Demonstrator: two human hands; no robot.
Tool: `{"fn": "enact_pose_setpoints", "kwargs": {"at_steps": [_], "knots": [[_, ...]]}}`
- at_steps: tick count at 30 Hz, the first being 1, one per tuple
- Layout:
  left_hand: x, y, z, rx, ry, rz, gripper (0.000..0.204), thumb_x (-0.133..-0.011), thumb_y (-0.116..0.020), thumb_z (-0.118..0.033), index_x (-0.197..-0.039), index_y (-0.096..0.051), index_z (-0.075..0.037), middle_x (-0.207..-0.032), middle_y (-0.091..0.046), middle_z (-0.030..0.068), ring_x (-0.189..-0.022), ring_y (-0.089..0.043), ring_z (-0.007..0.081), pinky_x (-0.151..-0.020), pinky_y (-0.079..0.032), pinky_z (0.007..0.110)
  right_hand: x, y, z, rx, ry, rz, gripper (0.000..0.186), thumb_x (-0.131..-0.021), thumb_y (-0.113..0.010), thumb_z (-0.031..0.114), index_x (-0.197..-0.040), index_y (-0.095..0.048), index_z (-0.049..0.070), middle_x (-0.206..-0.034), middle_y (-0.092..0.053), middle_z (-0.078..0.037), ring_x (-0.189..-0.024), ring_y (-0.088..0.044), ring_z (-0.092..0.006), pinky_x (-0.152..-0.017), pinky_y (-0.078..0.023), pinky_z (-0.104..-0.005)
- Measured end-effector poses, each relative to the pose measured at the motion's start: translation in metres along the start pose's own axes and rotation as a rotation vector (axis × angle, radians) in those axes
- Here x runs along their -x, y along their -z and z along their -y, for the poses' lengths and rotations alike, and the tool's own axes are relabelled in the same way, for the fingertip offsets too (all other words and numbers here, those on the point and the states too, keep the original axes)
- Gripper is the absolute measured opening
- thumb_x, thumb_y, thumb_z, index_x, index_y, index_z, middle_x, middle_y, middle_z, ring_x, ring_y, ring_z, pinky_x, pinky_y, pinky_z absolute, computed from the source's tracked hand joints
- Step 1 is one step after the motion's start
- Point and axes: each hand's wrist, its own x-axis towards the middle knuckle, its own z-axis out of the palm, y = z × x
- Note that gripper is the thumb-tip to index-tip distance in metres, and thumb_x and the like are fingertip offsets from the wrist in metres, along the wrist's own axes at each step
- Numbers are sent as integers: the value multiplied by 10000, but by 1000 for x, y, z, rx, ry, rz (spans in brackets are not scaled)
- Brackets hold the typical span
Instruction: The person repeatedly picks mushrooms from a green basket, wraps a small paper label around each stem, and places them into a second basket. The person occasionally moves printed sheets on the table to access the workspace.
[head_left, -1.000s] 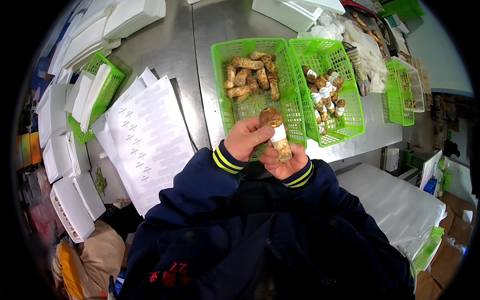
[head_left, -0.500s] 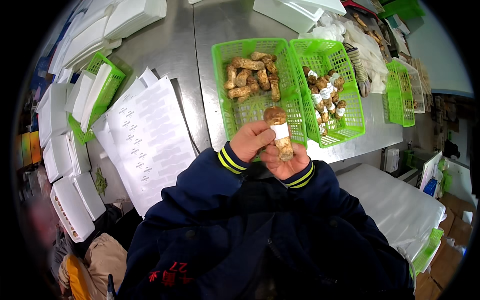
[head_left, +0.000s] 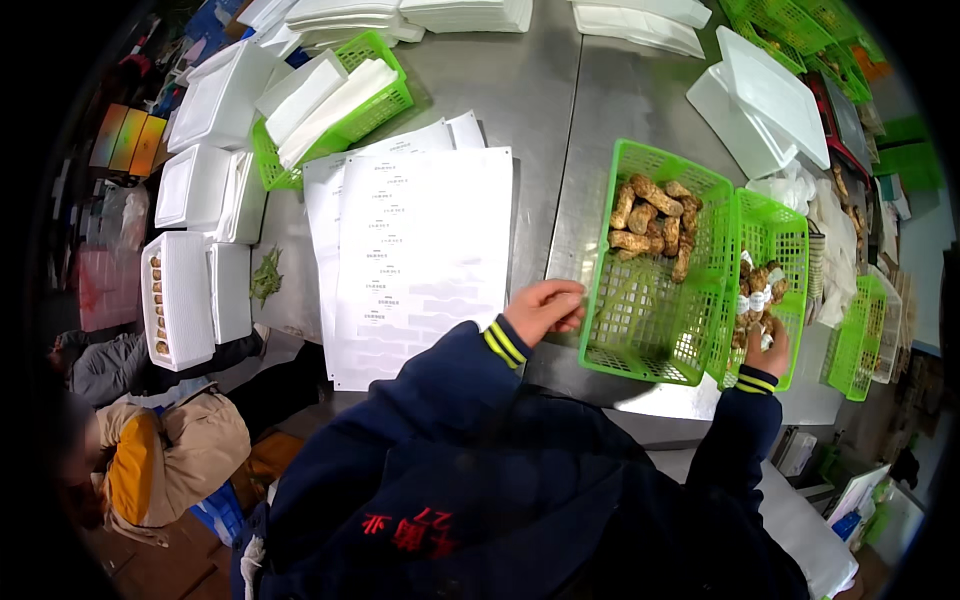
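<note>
Apart, left hand [head_left: 543, 308] loosely curled beside roomy basket's rim [head_left: 601, 262], right hand [head_left: 768, 352] at wrapped mushrooms [head_left: 750, 299], grip unclear.

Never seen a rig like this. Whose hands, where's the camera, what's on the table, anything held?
No robot here: these are a person's bare hands, in dark blue sleeves with yellow-striped cuffs. The view is from the left of two fisheye cameras worn on the head, looking down, so straight edges bend near the rim.

On the grey metal table stand two green perforated plastic baskets: the left one with loose brown mushrooms, the right one with mushrooms in white paper bands. Further left lie white printed paper sheets.

The left hand is half curled beside the left basket, nothing visible in it. The right hand is at the banded mushrooms; whether it grips one isn't clear.
</note>
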Motion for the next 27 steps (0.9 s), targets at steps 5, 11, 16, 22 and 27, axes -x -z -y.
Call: {"fn": "enact_pose_setpoints", "kwargs": {"at_steps": [5,11,16,22,27], "knots": [[9,46,-20,-32,-84,-146,236,-882,-522,-168,-1072,-548,-30,-841,-598,68,-739,-574,125,-685,-485,248,-9,-25,223,-1128,-83,765,464,-784,-598,73,-1204,-427,-23,-1047,-570,-154,-918,-566,-189,-769,-467,-274],[33,109,-36,-354,-383,-506,303,-777,-633,-104,-1051,-557,0,-893,-584,61,-812,-561,149,-692,-471,263,-3,-182,320,-731,-120,835,756,-703,-699,265,-1271,-321,-59,-1075,-546,-229,-940,-567,-273,-810,-457,-339],[106,267,-23,-1296,-485,-1272,458,-666,-724,-166,-1068,-548,-31,-1060,-524,171,-1015,-476,325,-856,-408,403,18,-220,333,-752,-198,850,482,-714,-667,146,-1098,-463,-61,-873,-609,-168,-764,-596,-241,-687,-479,-329],[154,287,5,-811,39,-1153,525,-649,-749,-276,-1057,-545,-17,-762,-628,131,-676,-602,238,-662,-482,332,-20,-234,337,-680,-47,613,393,-693,-688,125,-1016,-534,-38,-765,-622,-132,-713,-606,-238,-658,-483,-344],[127,275,31,-877,-144,-1032,553,-636,-754,-268,-1071,-537,-4,-883,-580,136,-764,-561,215,-710,-467,319,-45,-244,333,-612,-5,528,364,-687,-670,90,-1011,-551,-24,-736,-628,-125,-663,-606,-216,-619,-479,-321]]}}
